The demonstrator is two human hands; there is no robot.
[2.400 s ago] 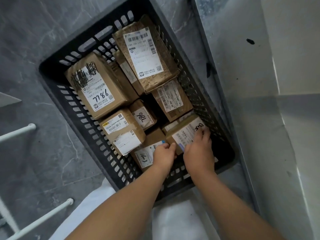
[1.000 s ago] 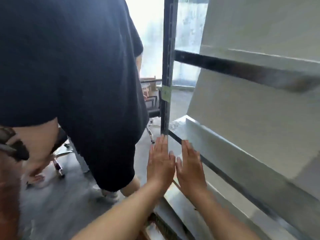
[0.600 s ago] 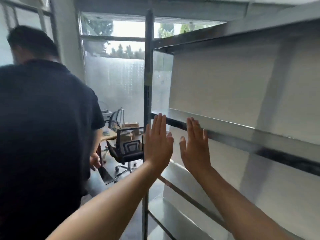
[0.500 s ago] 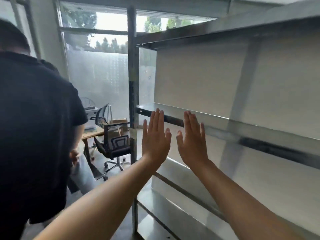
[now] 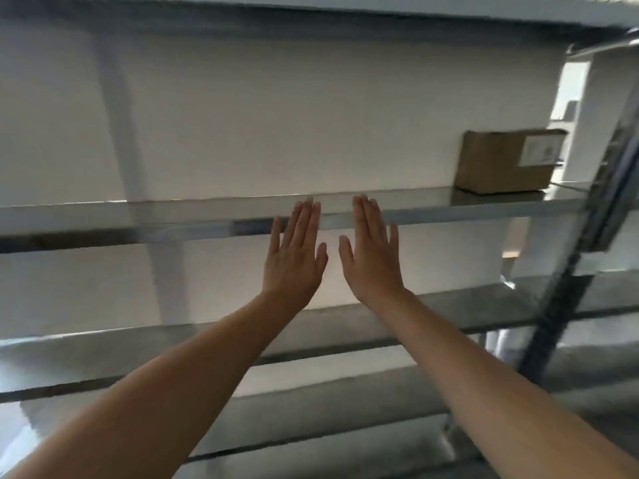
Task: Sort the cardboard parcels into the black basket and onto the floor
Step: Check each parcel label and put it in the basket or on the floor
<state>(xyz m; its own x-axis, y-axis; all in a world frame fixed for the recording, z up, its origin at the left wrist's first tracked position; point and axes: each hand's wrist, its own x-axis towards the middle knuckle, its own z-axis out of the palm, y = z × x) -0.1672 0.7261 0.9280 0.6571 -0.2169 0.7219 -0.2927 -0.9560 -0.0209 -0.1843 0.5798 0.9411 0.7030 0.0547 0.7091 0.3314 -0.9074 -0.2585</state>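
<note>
a grey metal shelving unit (image 5: 449, 210) stands against a plain white wall (image 5: 276, 115); a dark slanted metal upright post (image 5: 567, 305) rises at right, blurred.

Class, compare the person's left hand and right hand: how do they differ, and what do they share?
The left hand leans its fingers up and rightward; the right hand leans its fingers up and leftward. The cardboard parcel on the shelf lies on the right hand's side, farther from the left hand. Both are open, fingers straight, backs to the camera, holding nothing.
</note>
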